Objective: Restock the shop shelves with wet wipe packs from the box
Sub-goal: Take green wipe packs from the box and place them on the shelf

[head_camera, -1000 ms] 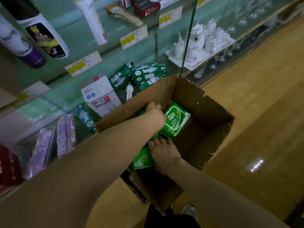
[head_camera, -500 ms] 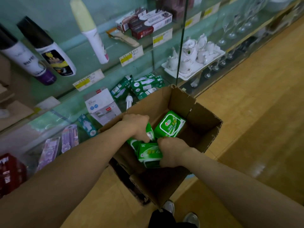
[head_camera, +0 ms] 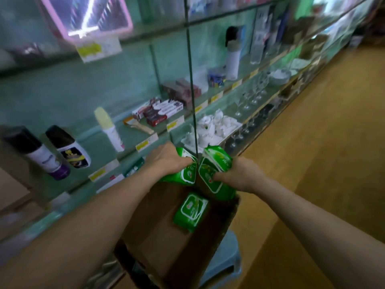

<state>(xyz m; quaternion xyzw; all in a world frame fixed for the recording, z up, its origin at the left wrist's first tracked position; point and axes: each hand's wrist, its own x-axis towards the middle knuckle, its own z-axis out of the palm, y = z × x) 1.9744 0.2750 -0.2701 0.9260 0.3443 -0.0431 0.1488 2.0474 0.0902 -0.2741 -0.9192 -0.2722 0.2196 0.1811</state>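
- Step in hand (a judgement): lifting wet wipe packs out of the box (head_camera: 158, 236) toward the glass shelves (head_camera: 133, 130). No green pack can be seen on a shelf.
- Left hand (head_camera: 166, 159): its fingers (head_camera: 185, 160) are curled down over the top of the left-hand packs (head_camera: 186, 176) in a closed grasp. The thumb is hidden.
- Right hand (head_camera: 241, 176): its fingers (head_camera: 218, 176) are curled into the face of the right-hand packs (head_camera: 216, 163), which fan upward past the knuckles (blur prevents a count in either hand).
- Location of stock: both bundles are above the far end of the box, near each other. One loose pack (head_camera: 190, 211) lies inside the box, by its right wall.
- In this view the edge of the glass divider (head_camera: 190, 90) runs down between the two bundles. Choose one bay first, then bring both hands to that side, or part them well clear of the edge.
- Soft film packs are likely to slide on one another. Squeeze each bundle across its flat faces, set the whole stack on the pane, and only then release.
- Hazard: the tea set (head_camera: 216, 125) stands just beyond the packs. Approach level and do not sweep sideways.
- The box appears to rest on a stool (head_camera: 227, 265) (pale blue, partly hidden). Avoid leaning on it when reaching.
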